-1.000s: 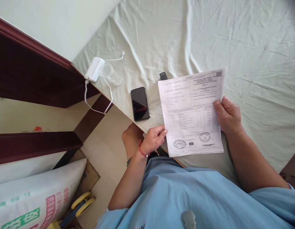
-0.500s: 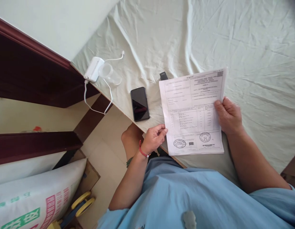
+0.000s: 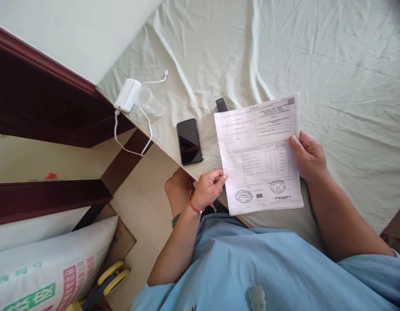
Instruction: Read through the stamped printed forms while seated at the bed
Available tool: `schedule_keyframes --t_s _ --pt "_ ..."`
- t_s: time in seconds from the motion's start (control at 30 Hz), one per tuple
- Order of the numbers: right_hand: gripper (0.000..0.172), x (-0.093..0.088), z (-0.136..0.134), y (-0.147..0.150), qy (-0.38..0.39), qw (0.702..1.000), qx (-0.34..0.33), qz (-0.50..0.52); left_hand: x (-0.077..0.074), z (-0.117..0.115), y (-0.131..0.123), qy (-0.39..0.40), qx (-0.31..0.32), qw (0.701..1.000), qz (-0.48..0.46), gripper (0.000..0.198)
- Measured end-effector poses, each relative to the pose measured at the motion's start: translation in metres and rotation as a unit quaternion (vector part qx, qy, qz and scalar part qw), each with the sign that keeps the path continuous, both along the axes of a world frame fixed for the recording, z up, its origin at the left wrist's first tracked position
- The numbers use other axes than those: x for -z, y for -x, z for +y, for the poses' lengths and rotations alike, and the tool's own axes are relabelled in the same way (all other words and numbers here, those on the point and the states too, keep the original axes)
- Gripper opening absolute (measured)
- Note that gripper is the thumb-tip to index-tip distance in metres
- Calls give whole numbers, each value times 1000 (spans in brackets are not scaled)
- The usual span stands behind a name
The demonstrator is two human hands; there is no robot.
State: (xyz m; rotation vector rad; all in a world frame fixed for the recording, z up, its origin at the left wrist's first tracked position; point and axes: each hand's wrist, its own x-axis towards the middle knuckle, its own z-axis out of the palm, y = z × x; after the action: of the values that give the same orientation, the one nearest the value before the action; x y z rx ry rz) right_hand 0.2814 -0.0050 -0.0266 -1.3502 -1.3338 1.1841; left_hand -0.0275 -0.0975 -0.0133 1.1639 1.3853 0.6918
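A printed paper form [image 3: 258,155] with tables and two round stamps is held above the edge of a bed with a pale green sheet [image 3: 332,65]. My left hand [image 3: 209,188], a red band at its wrist, pinches the form's lower left edge. My right hand [image 3: 310,157] grips the right edge, thumb on the printed side. A black phone [image 3: 189,141] lies face up on the sheet just left of the form. A small black object [image 3: 221,104] peeks out behind the form's top left corner.
A white charger block [image 3: 127,95] with a white cable [image 3: 148,125] and a clear plastic cup [image 3: 148,100] sit near the bed's corner. Dark wooden furniture [image 3: 44,99] stands at left. A printed sack [image 3: 47,268] and yellow wheels [image 3: 114,274] are on the floor.
The form has tilted slightly, its top edge shifting a little to the left. Both hands keep their hold.
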Motion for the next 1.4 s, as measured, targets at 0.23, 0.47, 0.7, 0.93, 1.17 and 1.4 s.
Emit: schedule_keyframes --t_s 0.23,0.47,0.7,0.93,1.17,1.4 --pt "44 -6 0 3 3 1000 5 26 -1 1 0 -4 1 1000 -7 46" --pt "35 -8 -2 5 62 991 14 120 -1 1 0 -2 -5 1000 3 47" --pt "31 -5 -1 3 70 987 12 143 -4 3 -2 12 -24 1000 -4 50" --pt "29 -4 -2 2 61 987 6 147 -4 3 -7 17 -75 997 -32 57" --pt "30 -2 -2 1 63 990 -3 129 -2 3 -7 17 -95 995 -28 57" --pt "29 -2 -3 0 60 989 -17 131 -3 4 -7 12 -89 995 -33 55"
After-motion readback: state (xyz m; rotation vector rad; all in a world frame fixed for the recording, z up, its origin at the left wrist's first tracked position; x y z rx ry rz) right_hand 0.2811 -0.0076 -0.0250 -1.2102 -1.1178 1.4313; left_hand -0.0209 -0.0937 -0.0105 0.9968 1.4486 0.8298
